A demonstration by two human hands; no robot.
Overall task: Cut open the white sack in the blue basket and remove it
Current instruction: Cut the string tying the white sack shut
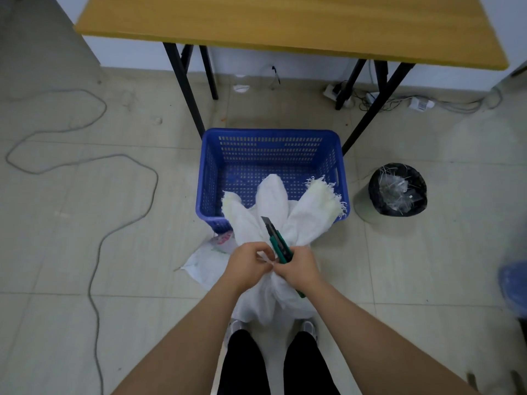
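At the centre of the frame, the fingers of the left hand (247, 263) curl in and pinch a gathered fold of the white sack (273, 220), though the fingertips themselves are tucked behind the knuckles and cannot be made out. Just to its right, touching it, the right hand (299, 267) has its fingers wrapped round the green handle of a utility knife (278, 240) and also bunches the sack cloth beneath; the middle of the handle is hidden inside the fist, with a green end showing below the wrist. The knife's blade is extended and points up and slightly left, lying against the cloth; whether it cuts into the weave is hard to tell. The sack is held up above the floor, its frayed upper flaps fanning out over the near rim of the blue basket (268, 138), while its lower part hangs down between the forearms and hides most of the person's shoes. How much of the sack rests in the basket cannot be told. Left of the hands and below the basket, a second white bag with red and green print (208, 260) lies flat on the tiled floor, partly covered by the sack and the left hand. To the right of the basket stands a black-lined bin (397, 189) holding pale scraps. Above, a wooden table (285, 21) on black legs runs off the top edge, and a grey cable (94, 212) loops down the left side.
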